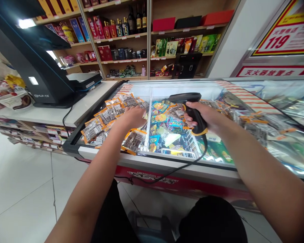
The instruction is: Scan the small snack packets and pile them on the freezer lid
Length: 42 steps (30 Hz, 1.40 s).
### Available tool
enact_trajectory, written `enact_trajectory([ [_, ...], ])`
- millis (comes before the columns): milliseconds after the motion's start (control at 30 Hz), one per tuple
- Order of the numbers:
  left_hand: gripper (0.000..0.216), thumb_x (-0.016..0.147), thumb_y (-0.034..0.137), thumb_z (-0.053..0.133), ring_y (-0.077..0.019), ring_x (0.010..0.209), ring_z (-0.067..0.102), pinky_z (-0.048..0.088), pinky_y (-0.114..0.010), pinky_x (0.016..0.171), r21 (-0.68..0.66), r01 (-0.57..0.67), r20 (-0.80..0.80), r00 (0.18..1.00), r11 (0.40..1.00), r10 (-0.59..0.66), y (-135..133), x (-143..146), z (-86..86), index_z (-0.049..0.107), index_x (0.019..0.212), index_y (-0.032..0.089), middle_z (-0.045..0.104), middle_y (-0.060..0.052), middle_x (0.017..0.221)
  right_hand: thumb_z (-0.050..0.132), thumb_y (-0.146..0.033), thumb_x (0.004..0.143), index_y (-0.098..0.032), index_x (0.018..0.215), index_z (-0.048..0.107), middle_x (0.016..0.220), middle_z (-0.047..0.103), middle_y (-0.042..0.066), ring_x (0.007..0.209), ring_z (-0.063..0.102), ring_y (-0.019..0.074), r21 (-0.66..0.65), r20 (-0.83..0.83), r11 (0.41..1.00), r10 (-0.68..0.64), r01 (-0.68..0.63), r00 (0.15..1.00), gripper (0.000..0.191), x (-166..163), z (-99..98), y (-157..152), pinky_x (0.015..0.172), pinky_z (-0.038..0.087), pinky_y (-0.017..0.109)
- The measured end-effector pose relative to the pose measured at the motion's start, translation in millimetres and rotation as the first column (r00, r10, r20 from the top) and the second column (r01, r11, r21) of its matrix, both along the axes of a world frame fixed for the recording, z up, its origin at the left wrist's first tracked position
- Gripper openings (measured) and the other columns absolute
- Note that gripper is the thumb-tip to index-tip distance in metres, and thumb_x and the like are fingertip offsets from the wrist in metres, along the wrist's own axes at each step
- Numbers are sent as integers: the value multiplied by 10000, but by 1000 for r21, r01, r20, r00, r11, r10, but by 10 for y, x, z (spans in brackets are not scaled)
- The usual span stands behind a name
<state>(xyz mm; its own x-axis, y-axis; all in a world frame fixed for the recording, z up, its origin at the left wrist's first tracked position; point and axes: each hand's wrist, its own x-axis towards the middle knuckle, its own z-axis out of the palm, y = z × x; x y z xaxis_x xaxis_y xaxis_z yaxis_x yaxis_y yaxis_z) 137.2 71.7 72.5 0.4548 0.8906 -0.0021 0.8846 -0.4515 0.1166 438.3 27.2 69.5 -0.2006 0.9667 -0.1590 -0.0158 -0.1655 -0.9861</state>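
Note:
My right hand is wrapped round the grip of a black and yellow barcode scanner, whose head points left above the chest freezer. A black cable hangs from the grip's lower end and runs left along the freezer front. Over on the left, my left hand lies palm down at a spread of orange-edged snack packets, its fingers seeming loosely apart; their tips are partly hidden. One snack packet lies nearer to me, by the freezer's front edge. More orange-edged packets are heaped on the right, beyond my right forearm.
Coloured ice-cream packs show inside the chest freezer. Left stands a counter with a dark checkout machine. Shelves with bottles and boxes line the back. A grey stool is below, between my knees.

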Motion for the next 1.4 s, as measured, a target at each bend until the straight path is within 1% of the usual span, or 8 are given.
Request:
enact_trajectory([
  [200,616,638,443,902,-408,1351,671,543,-526,1200,-246,128,41,992,961,-121,-92,-469,79,833,1238,326,733,-127,1480,699,-460,1051,-227,932,595,634,524,18,485,394,128,-18,23,1000,6,-6,1000,282,-47,14,-44,421,366,252],
  [433,464,663,519,960,-443,1376,626,491,-595,1239,-241,115,-9,993,964,-121,-30,-386,68,834,1057,308,729,-128,1320,508,-363,1145,-211,984,587,601,498,7,492,386,128,-11,52,999,-33,34,998,235,-119,99,-118,441,341,221],
  [600,385,749,419,966,-424,1243,695,395,-658,1286,-184,8,146,989,983,19,232,-136,-72,700,954,232,724,-109,1063,469,-343,1165,-211,974,578,603,488,-4,488,377,122,-13,68,999,-36,37,997,256,-113,86,-103,460,345,234],
  [700,414,707,283,1007,-382,1189,700,496,-574,1209,-167,41,437,899,985,37,440,40,-228,664,929,221,680,-71,950,457,-347,1172,-209,963,593,612,482,-2,512,366,124,6,75,999,-49,49,996,285,-94,75,-88,473,330,248],
  [800,271,889,192,875,-299,1145,708,581,-477,1083,-96,-43,754,649,994,101,552,170,-349,662,1055,199,677,-72,1057,432,-324,1186,-208,952,593,628,497,-5,545,380,115,-2,92,999,-52,53,994,307,-93,80,-83,510,333,251],
  [933,86,1069,193,698,-207,1028,702,614,-417,998,-126,-92,890,429,988,154,565,218,-401,652,1141,181,677,-50,1098,401,-322,1203,-207,950,590,623,501,-21,529,396,87,-34,126,999,-19,23,992,336,-101,70,-82,515,305,237],
  [1233,207,1061,344,671,-268,1051,779,617,-454,919,-171,-135,871,442,976,214,797,132,-634,677,1220,212,573,-25,921,581,-367,1108,-208,975,602,621,520,0,466,378,90,-94,231,977,208,-191,951,208,-64,-37,-118,468,297,259],
  [1400,216,971,187,743,-276,1048,787,630,-435,953,-195,-95,894,392,976,217,845,120,-707,678,1177,207,600,-35,936,629,-332,1066,-204,972,602,622,526,14,472,408,105,-88,281,968,249,-234,927,161,-76,-18,-152,465,330,272],
])
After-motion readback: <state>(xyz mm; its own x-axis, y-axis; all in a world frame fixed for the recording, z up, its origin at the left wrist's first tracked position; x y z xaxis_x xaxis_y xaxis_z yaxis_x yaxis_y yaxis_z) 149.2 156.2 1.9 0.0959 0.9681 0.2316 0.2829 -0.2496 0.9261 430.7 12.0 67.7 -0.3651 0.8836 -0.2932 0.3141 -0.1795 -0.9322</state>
